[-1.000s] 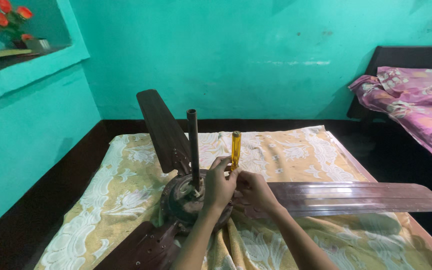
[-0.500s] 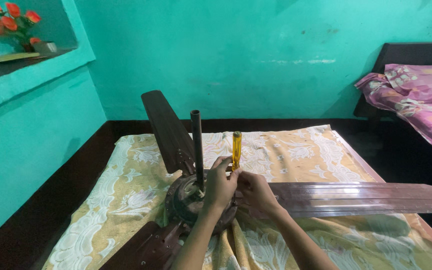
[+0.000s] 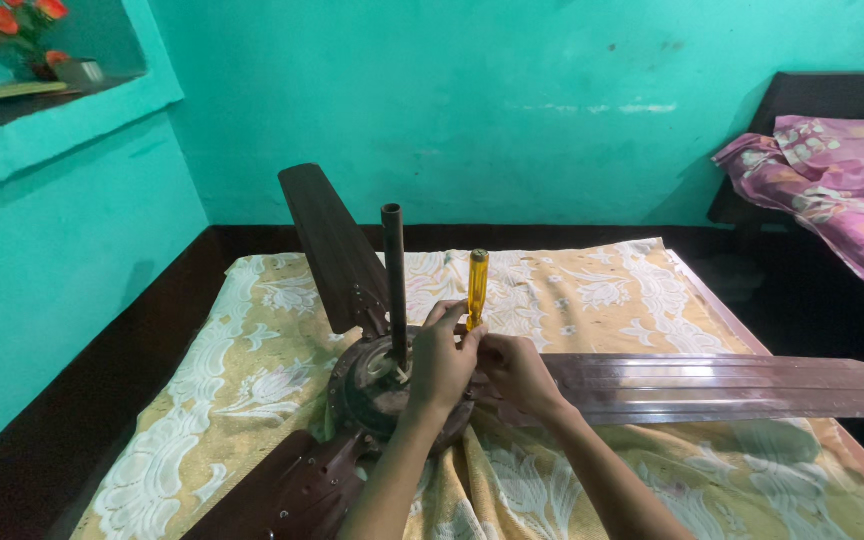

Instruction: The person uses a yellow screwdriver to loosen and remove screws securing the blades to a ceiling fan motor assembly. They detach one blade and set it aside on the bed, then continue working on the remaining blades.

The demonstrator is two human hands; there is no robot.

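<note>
both hands, left hand (image 3: 442, 362) and right hand (image 3: 517, 372), hold the yellow screwdriver (image 3: 477, 288) upright on the fan motor (image 3: 384, 385); it may slip off the screw if tilted.

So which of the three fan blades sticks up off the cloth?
The far blade, left of the rod; it rises toward the wall, while the right blade and near blade lie low.

Two bare forearms, no sleeves in view, bare hands, left hand (image 3: 442, 365), right hand (image 3: 519, 372)
</note>
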